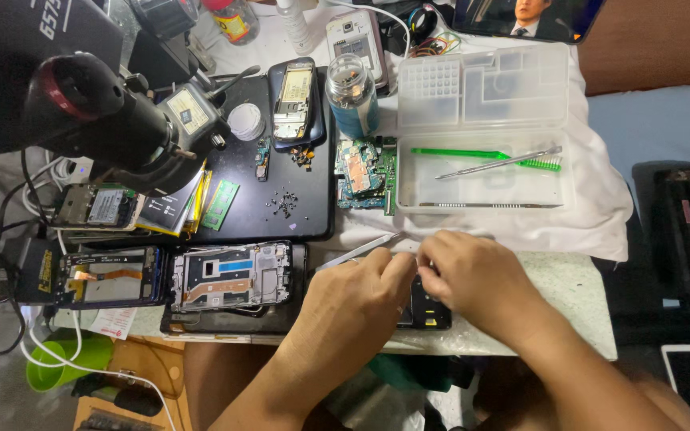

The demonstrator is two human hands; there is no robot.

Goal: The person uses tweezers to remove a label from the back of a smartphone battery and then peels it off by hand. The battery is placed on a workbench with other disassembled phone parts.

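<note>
both hands, left point(353, 299) and right point(473, 279), pinch a thin, fragile-looking black phone point(429, 307) on the bench point(569, 287), fingers narrow at its edges.

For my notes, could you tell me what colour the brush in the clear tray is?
Bright green brush, seen in the head view.

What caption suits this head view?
Both hands, left and right, work on a small dark phone part beside metal tweezers.
</note>
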